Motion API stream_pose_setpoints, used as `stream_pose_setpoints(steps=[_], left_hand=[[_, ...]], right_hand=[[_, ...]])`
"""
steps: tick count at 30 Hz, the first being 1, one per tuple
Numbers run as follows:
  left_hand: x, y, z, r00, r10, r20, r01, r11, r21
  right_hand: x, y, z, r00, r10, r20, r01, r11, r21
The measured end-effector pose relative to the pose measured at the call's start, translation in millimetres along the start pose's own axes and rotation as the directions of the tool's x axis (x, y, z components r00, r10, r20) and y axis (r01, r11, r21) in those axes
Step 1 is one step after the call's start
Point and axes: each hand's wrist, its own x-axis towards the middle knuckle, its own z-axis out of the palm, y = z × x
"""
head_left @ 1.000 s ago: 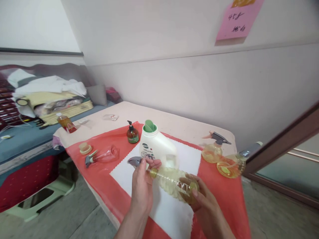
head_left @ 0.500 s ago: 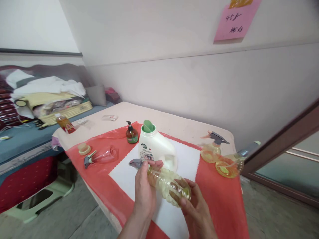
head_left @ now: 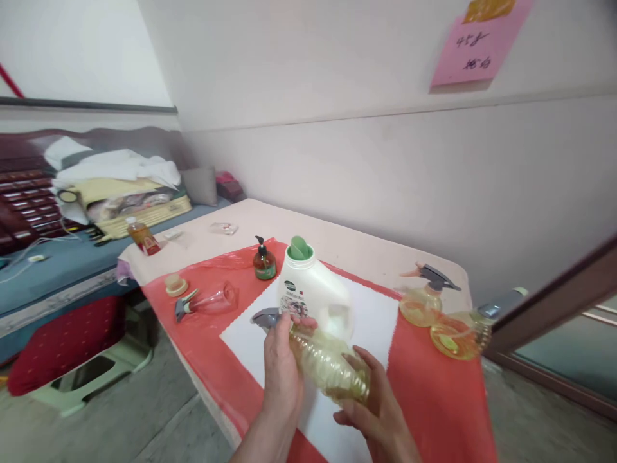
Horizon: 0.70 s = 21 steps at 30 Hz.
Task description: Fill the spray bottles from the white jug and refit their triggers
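A clear yellowish spray bottle (head_left: 330,366) with ribbed sides and a grey trigger head lies tilted across both hands, its head to the left. My left hand (head_left: 283,363) is closed round its neck just below the trigger. Around the bottle's base curl the fingers of my right hand (head_left: 378,405), with the thumb on the near side. Right behind the bottle stands a white detergent jug (head_left: 313,289), uncapped at the top, with a green spout (head_left: 299,247) showing in its mouth. A white scallop-edged sheet (head_left: 255,331) lies beneath.
On the red cloth (head_left: 202,347) are a pink spray bottle (head_left: 216,299) on its side, a beige cap (head_left: 175,285) and a brown pump bottle (head_left: 265,262). Two yellow spray bottles, one upright (head_left: 420,302) and one tilted (head_left: 457,334), stand right. A red-covered stool (head_left: 67,347) is left.
The view has shifted, so the table's things appear slightly farther right. The spray bottle has turned a little in my hands, and my right thumb has slid lower at its base.
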Motion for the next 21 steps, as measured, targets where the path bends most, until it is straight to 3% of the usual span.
stream_pose_setpoints(steps=[4, 6, 10, 12, 16, 21], left_hand=[[1, 4, -1.5, 0.999, -0.009, 0.054, 0.009, 1.0, -0.002], [1, 6, -2.3, 0.999, 0.003, 0.047, -0.004, 1.0, 0.014], [0, 9, -2.1, 0.999, 0.033, 0.013, -0.033, 0.999, 0.019], [-1, 11, -1.3, 0.999, 0.021, 0.028, -0.021, 1.0, -0.004], [-3, 14, -0.5, 0.998, -0.001, 0.065, 0.001, 1.0, -0.005], [-4, 14, -1.4, 0.998, 0.043, 0.047, -0.044, 0.999, 0.024]], right_hand=[[2, 6, -2, 0.97, 0.181, 0.163, -0.178, 0.983, -0.034], [3, 8, -2, 0.962, 0.211, 0.172, -0.212, 0.977, -0.017], [3, 8, -2, 0.995, -0.004, 0.096, 0.009, 0.999, -0.054], [5, 9, -4, 0.992, 0.005, 0.124, 0.004, 0.997, -0.071], [9, 14, -9, 0.974, 0.153, 0.167, -0.154, 0.988, -0.007], [8, 14, -8, 0.993, -0.058, 0.104, 0.063, 0.997, -0.04]])
